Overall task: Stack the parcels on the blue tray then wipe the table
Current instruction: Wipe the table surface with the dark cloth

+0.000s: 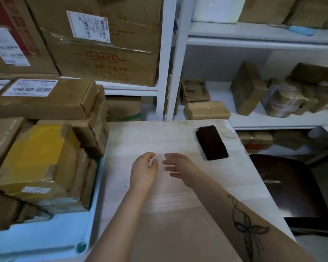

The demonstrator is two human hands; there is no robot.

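Parcels (pixel 40 157) sit stacked on blue tray (pixel 51 237), at left of desk (pixel 159 137). Our left hand (pixel 143 171) & right hand (pixel 178 168) hover empty, fingers loose. Wiping's next, we reckon: reach far right for dark cloth (pixel 212 142).

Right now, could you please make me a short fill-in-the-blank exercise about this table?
The parcels are stacked on the ____ tray.
The left hand and the right hand hold ____.
The dark cloth lies on the table, to the ____ of both hands.
Missing words: blue; nothing; right.
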